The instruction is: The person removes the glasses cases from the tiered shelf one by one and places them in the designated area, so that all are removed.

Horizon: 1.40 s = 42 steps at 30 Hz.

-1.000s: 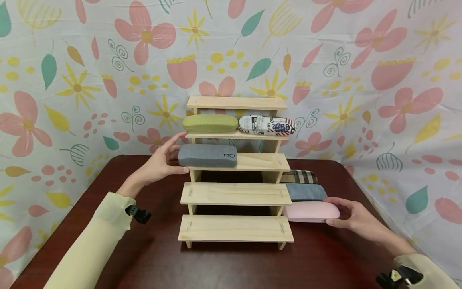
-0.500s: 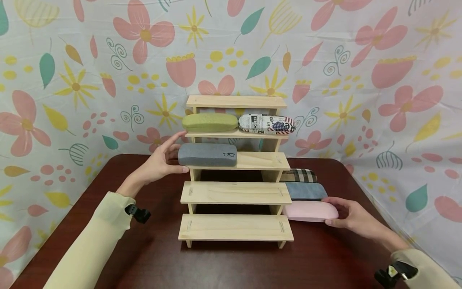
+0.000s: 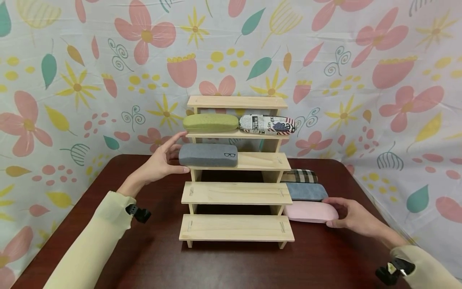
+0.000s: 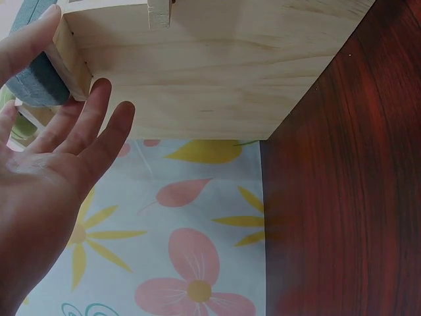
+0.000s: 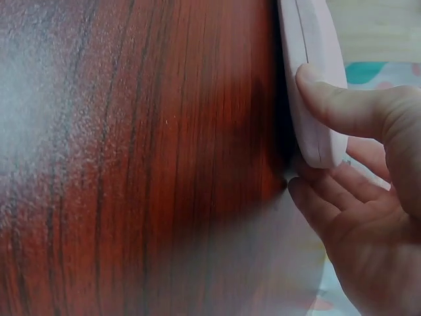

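A stepped wooden rack (image 3: pixel 236 193) stands mid-table (image 3: pixel 151 257). On its second shelf from the top, two glasses cases lie side by side: one at 9 o'clock (image 3: pixel 207 123), another at 3 o'clock (image 3: pixel 267 124). One shelf down, a third case (image 3: pixel 208 155) lies at the 9 o'clock end. On the table at the rack's 3 o'clock, three cases run from 12 to 6 o'clock: (image 3: pixel 299 176), (image 3: pixel 306 192), (image 3: pixel 310 212).

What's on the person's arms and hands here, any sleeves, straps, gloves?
Both hands, the left hand and the right hand, are bare, without gloves. Each arm wears a pale yellow-green long sleeve reaching the wrist. A black strap with a clip sits at each cuff.
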Motion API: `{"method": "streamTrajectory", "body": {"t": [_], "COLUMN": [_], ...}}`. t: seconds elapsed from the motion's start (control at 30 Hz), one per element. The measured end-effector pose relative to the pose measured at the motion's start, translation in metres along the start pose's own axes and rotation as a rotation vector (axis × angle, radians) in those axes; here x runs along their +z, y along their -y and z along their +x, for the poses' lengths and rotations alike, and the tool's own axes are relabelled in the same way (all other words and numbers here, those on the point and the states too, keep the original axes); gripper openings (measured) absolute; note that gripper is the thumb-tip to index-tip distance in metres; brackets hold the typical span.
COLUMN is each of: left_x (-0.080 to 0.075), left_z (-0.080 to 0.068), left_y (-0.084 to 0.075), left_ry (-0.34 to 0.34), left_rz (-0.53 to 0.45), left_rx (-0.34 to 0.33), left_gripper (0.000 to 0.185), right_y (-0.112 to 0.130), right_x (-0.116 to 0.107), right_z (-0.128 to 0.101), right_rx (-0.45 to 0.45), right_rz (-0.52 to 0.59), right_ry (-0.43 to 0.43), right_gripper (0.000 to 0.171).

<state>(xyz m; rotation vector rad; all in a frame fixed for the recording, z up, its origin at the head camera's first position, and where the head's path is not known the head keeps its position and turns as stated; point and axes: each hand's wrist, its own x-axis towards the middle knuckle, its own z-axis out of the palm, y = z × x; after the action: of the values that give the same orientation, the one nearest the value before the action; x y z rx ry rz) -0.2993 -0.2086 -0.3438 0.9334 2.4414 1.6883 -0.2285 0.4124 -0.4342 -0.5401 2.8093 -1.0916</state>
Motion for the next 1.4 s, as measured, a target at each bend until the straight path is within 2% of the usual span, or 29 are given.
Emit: {"method": "streamTrajectory", "body": {"t": [0.33, 0.97, 1.4], "left_x": [0.0008, 0.001, 0.0004], "left_z": [0.0002, -0.0001, -0.0002], "left_y": [-0.0023, -0.0013, -0.0003], "left_ry": [0.0, 0.0, -0.006], "left_rz": [-0.006, -0.006, -0.015], "left_rx": [-0.007, -0.003, 0.009], "left_gripper": [0.105, 0.105, 0.105], "right_y": [-0.0009, -0.0018, -0.0023], "right_x": [-0.0032, -0.0012, -0.0026], "right_z": [0.002, 0.004, 0.0035], "right_rx": [-0.018, 0.021, 0.004], "right_rz": [-0.138, -0.121, -0.114], "right_ry": [-0.038, -0.024, -0.026], "right_gripper": [0.071, 0.073, 0.074]}}
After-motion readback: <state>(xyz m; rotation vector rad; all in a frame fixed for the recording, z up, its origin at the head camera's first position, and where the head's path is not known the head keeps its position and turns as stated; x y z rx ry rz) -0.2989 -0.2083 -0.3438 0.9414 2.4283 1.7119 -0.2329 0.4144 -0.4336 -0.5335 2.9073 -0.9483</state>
